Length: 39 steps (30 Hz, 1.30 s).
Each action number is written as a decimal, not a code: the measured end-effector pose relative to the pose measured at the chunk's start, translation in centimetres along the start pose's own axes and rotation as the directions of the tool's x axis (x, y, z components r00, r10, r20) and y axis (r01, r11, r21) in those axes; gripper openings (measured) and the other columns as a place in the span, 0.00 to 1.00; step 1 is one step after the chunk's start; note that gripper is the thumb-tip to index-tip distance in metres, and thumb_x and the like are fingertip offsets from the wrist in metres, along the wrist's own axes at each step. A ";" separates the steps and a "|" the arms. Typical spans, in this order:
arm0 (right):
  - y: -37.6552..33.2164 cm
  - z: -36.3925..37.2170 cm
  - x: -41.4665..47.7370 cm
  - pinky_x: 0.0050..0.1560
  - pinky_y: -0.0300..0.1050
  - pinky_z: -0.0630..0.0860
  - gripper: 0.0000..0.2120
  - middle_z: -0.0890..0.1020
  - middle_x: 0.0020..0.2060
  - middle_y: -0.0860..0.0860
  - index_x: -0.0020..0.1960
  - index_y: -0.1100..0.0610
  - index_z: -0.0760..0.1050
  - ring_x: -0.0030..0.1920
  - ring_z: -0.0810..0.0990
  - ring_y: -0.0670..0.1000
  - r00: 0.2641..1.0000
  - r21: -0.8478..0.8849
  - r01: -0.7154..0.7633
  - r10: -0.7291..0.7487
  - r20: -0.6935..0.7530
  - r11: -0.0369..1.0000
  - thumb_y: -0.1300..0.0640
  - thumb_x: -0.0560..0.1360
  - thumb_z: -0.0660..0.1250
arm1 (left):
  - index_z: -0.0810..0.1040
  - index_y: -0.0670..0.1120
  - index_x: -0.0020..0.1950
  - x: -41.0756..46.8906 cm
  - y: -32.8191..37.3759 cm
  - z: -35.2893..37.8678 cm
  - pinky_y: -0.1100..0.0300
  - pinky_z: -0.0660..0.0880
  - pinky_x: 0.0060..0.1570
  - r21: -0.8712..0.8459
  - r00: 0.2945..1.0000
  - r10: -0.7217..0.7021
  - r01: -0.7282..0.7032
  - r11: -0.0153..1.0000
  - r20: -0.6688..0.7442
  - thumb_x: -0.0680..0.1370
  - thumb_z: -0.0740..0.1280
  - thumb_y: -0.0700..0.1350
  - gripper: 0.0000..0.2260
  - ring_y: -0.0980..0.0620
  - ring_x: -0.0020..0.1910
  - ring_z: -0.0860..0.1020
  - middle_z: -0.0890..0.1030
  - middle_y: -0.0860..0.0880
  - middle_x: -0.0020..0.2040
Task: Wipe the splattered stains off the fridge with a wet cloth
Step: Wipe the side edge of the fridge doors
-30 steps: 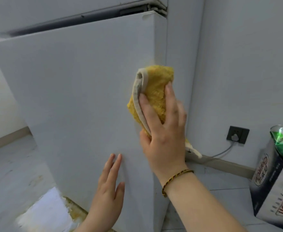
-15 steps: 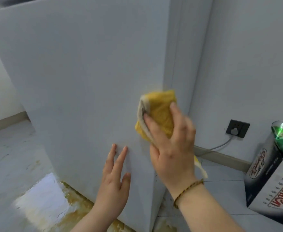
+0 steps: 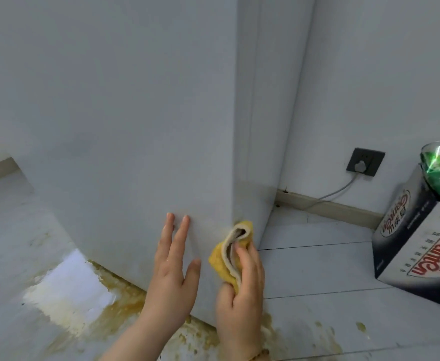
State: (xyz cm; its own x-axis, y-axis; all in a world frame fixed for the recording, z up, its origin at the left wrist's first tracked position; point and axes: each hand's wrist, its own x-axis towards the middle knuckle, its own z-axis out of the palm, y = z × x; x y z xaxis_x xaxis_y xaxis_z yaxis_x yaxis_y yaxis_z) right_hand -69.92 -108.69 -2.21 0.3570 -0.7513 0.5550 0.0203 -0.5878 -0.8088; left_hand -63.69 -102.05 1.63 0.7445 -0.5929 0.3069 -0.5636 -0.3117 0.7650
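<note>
The pale grey fridge (image 3: 125, 121) fills the upper left of the view, its front corner edge running down the middle. My right hand (image 3: 242, 290) grips a folded yellow cloth (image 3: 226, 259) with a beige edge and holds it against the fridge's lower corner. My left hand (image 3: 173, 267) lies flat on the fridge front just left of the cloth, fingers straight and pointing up. Yellowish-brown splatter (image 3: 125, 300) lies on the floor along the fridge base.
A dark wall socket (image 3: 364, 162) with a plug and grey cable sits low on the right wall. A printed cardboard box (image 3: 416, 256) holding a shiny green bag stands on the tiled floor at right. More splatter spots (image 3: 325, 332) dot the tiles.
My right hand has dragged the cloth down the fridge's corner edge from mid-height to near the base. The view has tilted down, and my left hand stays flat on the front.
</note>
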 end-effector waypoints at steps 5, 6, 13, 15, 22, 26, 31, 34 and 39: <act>-1.6 -0.7 2.0 0.66 0.24 0.53 0.31 0.59 0.69 0.38 0.69 0.37 0.57 0.68 0.55 0.31 0.993 0.153 -0.031 0.014 0.114 0.988 0.56 0.67 0.51 | 0.47 0.68 0.62 -0.1 0.0 0.5 0.83 0.46 0.59 0.014 1.000 0.015 -0.015 1.000 -0.025 0.77 0.60 0.35 0.33 0.85 0.59 0.39 0.39 0.73 0.65; -0.6 -0.6 1.6 0.67 0.24 0.52 0.32 0.58 0.68 0.38 0.70 0.37 0.58 0.68 0.53 0.29 0.989 0.142 -0.079 0.060 0.136 0.987 0.58 0.68 0.52 | 0.47 0.68 0.62 -0.1 -0.1 0.5 0.77 0.48 0.63 0.018 1.000 0.011 -0.011 1.000 -0.026 0.77 0.60 0.34 0.33 0.85 0.59 0.39 0.39 0.73 0.64; 3.4 -0.7 -1.4 0.62 0.23 0.51 0.33 0.59 0.70 0.40 0.70 0.41 0.54 0.71 0.56 0.38 0.766 0.088 -0.603 0.544 0.342 0.793 0.71 0.75 0.52 | 0.45 0.69 0.64 0.0 -1.3 0.4 0.56 0.54 0.71 0.044 0.999 0.011 -0.013 0.999 0.042 0.76 0.59 0.32 0.37 0.79 0.65 0.41 0.37 0.84 0.59; 2.5 -0.9 -0.3 0.57 0.15 0.53 0.31 0.60 0.66 0.36 0.65 0.36 0.55 0.66 0.57 0.29 0.826 0.142 -0.523 0.459 0.326 0.841 0.70 0.75 0.53 | 0.45 0.69 0.66 0.1 -1.5 0.5 0.51 0.54 0.72 0.053 0.999 0.020 -0.021 0.998 0.038 0.76 0.60 0.31 0.38 0.77 0.66 0.42 0.37 0.84 0.60; 6.8 -4.1 1.5 0.47 0.26 0.70 0.28 0.75 0.54 0.43 0.65 0.46 0.68 0.51 0.75 0.41 0.741 0.272 -0.664 0.662 0.116 0.696 0.73 0.75 0.52 | 0.46 0.72 0.65 0.0 -1.6 0.7 0.47 0.55 0.72 0.078 0.999 0.037 -0.038 0.996 0.011 0.69 0.55 0.43 0.33 0.78 0.66 0.41 0.36 0.83 0.61; 11.4 -4.2 -1.7 0.58 0.42 0.68 0.26 0.73 0.60 0.50 0.69 0.51 0.65 0.58 0.72 0.51 0.512 0.168 -0.855 0.848 0.135 0.490 0.71 0.76 0.51 | 0.43 0.72 0.65 0.0 -1.8 1.5 0.44 0.53 0.72 0.110 0.999 0.040 -0.039 0.993 -0.008 0.69 0.54 0.41 0.35 0.75 0.67 0.38 0.34 0.82 0.61; 13.2 -0.1 -5.6 0.67 0.55 0.67 0.28 0.70 0.67 0.53 0.71 0.50 0.62 0.66 0.69 0.57 0.317 0.079 -0.948 0.894 0.315 0.309 0.72 0.76 0.49 | 0.41 0.70 0.68 0.0 -2.1 1.7 0.46 0.51 0.73 0.117 0.998 0.054 -0.051 0.992 -0.018 0.68 0.54 0.40 0.38 0.71 0.69 0.38 0.34 0.81 0.61; 13.7 1.8 -6.9 0.66 0.55 0.69 0.30 0.71 0.67 0.53 0.72 0.48 0.61 0.64 0.72 0.56 0.264 0.090 -0.964 0.884 0.386 0.249 0.72 0.75 0.49 | 0.43 0.70 0.66 -0.5 -2.4 1.8 0.61 0.50 0.71 0.109 0.997 0.074 -0.070 0.992 -0.029 0.71 0.55 0.37 0.37 0.75 0.67 0.40 0.36 0.79 0.62; 13.2 1.8 -6.1 0.57 0.46 0.71 0.29 0.72 0.65 0.53 0.73 0.49 0.57 0.59 0.74 0.56 0.228 0.072 -0.973 0.887 0.402 0.218 0.71 0.77 0.49 | 0.41 0.71 0.61 -1.9 -3.9 2.1 0.47 0.64 0.67 0.217 0.994 -0.091 0.076 0.973 0.057 0.74 0.58 0.27 0.42 0.84 0.60 0.39 0.35 0.84 0.58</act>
State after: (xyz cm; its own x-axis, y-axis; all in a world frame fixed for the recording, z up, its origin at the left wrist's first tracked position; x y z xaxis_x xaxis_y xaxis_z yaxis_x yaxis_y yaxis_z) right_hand -70.16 -111.27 -16.62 0.4751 -0.5719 -0.6687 -0.2756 0.6251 -0.7303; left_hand -63.72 -101.30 -3.12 0.7710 -0.6034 0.2038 -0.5695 -0.5100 0.6447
